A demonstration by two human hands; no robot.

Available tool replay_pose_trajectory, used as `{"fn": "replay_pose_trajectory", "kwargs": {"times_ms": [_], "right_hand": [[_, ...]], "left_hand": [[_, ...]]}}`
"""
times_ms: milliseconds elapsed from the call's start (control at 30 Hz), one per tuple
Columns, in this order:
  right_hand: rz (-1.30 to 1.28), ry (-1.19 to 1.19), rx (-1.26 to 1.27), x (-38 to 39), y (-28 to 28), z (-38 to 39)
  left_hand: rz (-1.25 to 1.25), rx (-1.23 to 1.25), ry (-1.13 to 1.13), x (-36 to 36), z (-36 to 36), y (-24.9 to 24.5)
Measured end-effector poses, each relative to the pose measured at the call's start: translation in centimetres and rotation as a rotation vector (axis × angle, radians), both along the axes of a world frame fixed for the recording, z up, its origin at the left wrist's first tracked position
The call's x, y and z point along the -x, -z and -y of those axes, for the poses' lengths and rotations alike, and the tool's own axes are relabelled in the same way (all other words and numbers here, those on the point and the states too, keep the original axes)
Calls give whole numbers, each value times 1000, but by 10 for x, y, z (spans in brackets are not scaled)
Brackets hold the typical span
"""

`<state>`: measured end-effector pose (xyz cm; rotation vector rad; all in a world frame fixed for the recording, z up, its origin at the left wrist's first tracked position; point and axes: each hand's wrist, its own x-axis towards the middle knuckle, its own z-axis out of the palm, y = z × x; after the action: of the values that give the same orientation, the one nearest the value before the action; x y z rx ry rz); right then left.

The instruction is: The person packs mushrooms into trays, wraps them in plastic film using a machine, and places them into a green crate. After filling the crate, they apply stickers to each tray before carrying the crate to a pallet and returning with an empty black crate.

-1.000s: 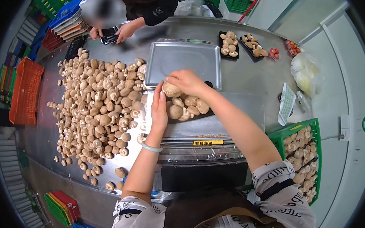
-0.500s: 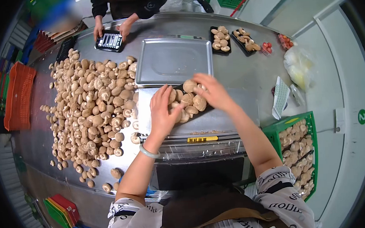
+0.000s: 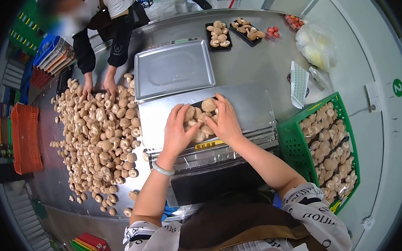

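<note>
Both hands have closed in on the mushroom tray (image 3: pixel 199 102) since the earlier frame, and the co-worker has moved to the loose pile. Left hand (image 3: pixel 176 129) lies spread, palm down, over the tray's left side. Right hand (image 3: pixel 226 121) has its fingers together, pressed on the tray's right side. Both cover most of the mushrooms; a few caps (image 3: pixel 208 105) show at the far edge. Tray sits on the steel wrapper plate (image 3: pixel 250 106), with the film roll (image 3: pixel 221 154) nearer than the tray. Green crate (image 3: pixel 290 140) of mushrooms is right of the tray. Loose mushroom pile (image 3: pixel 100 131) on the counter (image 3: pixel 252 65) is left of the tray, with the co-worker's hands (image 3: pixel 110 85) on its far end. Scale pan (image 3: pixel 172 67) is just beyond the tray. Two filled black trays (image 3: pixel 217 34) are farther beyond.
</note>
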<state>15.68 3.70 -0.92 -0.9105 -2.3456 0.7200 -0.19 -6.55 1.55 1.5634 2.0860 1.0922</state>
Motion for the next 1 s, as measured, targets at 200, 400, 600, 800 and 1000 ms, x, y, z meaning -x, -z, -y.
{"fn": "replay_pose_trajectory", "kwargs": {"times_ms": [200,400,600,800,1000], "right_hand": [[-40,-43,23,-6,-4,-1],[-111,-52,54,-17,-8,-26],[42,-14,-65,-20,5,-11],[-160,15,165,-45,-15,-22],[130,278,-28,-156,-32,-1]], "left_hand": [[58,-69,28,2,5,6],[37,-72,-70,-18,5,11],[33,-79,31,-18,-8,16],[541,-173,-52,6,26,-7],[-64,3,-535,35,138,4]]}}
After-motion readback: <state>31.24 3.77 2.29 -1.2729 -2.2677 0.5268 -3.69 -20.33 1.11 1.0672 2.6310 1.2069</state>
